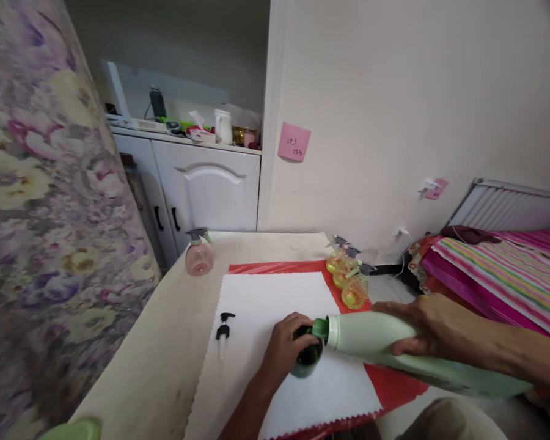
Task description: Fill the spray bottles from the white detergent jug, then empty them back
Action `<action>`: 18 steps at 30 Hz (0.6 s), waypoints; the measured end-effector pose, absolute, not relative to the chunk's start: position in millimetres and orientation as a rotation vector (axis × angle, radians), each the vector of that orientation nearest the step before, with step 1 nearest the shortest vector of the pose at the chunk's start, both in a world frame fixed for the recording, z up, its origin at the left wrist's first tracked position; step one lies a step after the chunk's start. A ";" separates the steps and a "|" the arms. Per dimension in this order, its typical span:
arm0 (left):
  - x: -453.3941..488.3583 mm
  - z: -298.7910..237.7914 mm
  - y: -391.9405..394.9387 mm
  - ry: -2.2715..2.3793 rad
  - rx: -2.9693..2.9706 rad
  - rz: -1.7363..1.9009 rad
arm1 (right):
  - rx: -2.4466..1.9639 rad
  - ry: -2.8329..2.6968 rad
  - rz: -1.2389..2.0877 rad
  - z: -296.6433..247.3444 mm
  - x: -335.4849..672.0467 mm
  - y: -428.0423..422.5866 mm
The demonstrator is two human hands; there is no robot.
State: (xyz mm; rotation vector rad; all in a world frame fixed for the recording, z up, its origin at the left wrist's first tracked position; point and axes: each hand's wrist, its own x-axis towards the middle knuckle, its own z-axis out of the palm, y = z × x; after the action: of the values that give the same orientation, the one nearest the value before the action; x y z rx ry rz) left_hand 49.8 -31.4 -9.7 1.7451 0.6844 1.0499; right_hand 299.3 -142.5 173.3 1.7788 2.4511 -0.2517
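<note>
My left hand (289, 342) is wrapped round the upper part of a small dark green bottle (306, 362) standing on a white sheet (275, 299). In my right hand (421, 324) is a large pale green jug-like bottle (371, 336), tipped over on its side. Its green spout (319, 328) sits at the small bottle's mouth; whether liquid is flowing I cannot tell. To the left on the sheet lies a black pump head (223, 330) with a pale tube.
Several spray bottles with yellow liquid (354, 293) stand at the right on red plastic (398, 382). A pink spray bottle (199, 256) is at the back left. A light green object (73, 429) sits at the front left, beside a floral curtain (68, 244).
</note>
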 end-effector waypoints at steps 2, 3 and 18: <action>50.2 -10.6 -31.3 0.686 1.756 1.052 | 1.774 2.464 -0.250 173.6 298.9 -143.0; 50.4 -11.1 -31.2 0.690 1.761 1.050 | 1.770 2.476 -0.253 173.8 298.5 -143.2; 50.6 -8.2 -32.0 0.707 1.760 1.037 | 1.765 2.498 -0.230 174.2 298.5 -143.8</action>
State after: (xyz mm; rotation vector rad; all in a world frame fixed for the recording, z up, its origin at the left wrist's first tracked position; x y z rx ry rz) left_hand 50.6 -32.0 -8.2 1.7596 0.7066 1.0372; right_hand 298.5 -143.8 174.2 1.7651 2.4983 -0.2301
